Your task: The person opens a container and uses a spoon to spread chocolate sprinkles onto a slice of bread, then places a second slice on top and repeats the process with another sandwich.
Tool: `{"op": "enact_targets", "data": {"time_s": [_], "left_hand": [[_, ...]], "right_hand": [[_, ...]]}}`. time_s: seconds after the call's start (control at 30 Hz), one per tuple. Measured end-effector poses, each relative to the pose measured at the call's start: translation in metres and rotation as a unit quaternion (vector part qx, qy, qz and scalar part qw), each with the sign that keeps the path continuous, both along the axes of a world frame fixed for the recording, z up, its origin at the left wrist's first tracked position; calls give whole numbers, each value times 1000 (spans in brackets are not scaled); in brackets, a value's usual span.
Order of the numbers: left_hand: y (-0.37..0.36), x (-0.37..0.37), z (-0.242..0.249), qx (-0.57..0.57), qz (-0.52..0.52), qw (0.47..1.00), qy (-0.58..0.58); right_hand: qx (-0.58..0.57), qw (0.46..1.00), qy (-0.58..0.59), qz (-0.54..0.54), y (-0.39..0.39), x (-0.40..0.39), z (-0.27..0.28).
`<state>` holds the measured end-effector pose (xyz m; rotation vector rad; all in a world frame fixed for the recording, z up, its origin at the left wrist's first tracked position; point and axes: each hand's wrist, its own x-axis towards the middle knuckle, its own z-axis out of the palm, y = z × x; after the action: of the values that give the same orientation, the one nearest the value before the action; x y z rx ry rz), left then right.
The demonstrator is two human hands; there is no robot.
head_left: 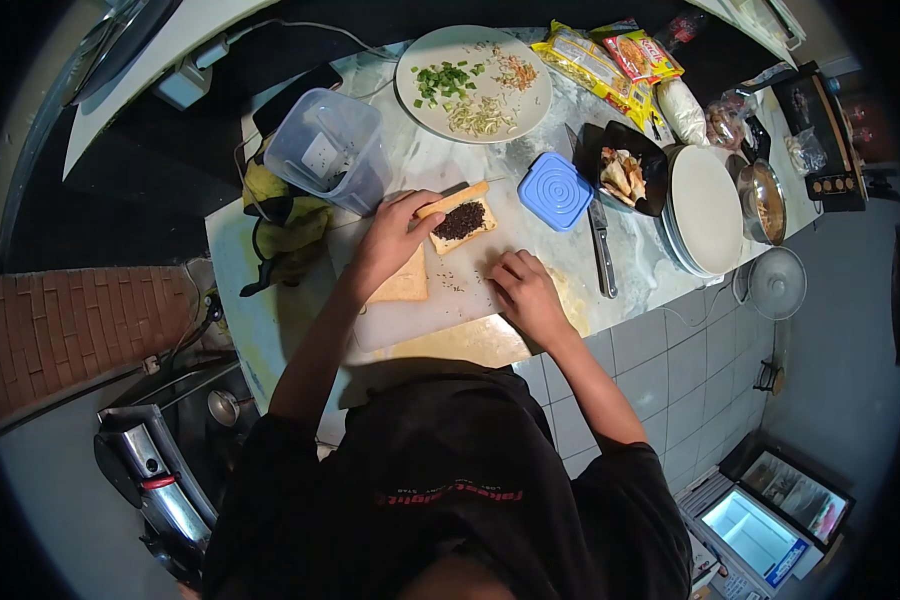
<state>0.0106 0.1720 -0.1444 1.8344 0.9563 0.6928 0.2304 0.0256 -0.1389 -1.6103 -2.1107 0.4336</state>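
Observation:
A slice of bread (478, 242) with a heap of dark chocolate sprinkles (460, 221) on it lies on the white cutting board (400, 328). Its far-left side stands folded up, and my left hand (395, 238) is closed on that edge, thumb on the near side. Under my left wrist lies another bread slice (406, 280), partly covered by the hand. My right hand (526, 293) is at the board's right side with its fingers curled in; whatever they hold is hidden. Loose sprinkles (452, 281) are scattered on the board between both hands.
Beyond the board are a clear plastic tub (365, 150), a plate of chopped vegetables (525, 105) and a blue lid (555, 190). A knife (603, 258), a black bowl (650, 160) and stacked plates (707, 210) stand right. Bananas (292, 235) lie left.

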Motion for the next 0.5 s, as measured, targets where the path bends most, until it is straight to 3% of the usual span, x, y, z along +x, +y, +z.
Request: {"op": "enact_targets", "data": {"time_s": [0.3,0.4,0.47,0.5], "left_hand": [[0,0,3,-3,2,1000,-2],[0,0,2,-4,-2,1000,-4],[1,1,0,1,-2,1000,0],[1,1,-1,6,-1,1000,6]], "right_hand": [[40,997,-66,19,8,-8,5],[17,999,17,-26,19,-12,8],[8,985,164,-55,33,-15,12],[9,985,164,-56,38,-20,15]]}}
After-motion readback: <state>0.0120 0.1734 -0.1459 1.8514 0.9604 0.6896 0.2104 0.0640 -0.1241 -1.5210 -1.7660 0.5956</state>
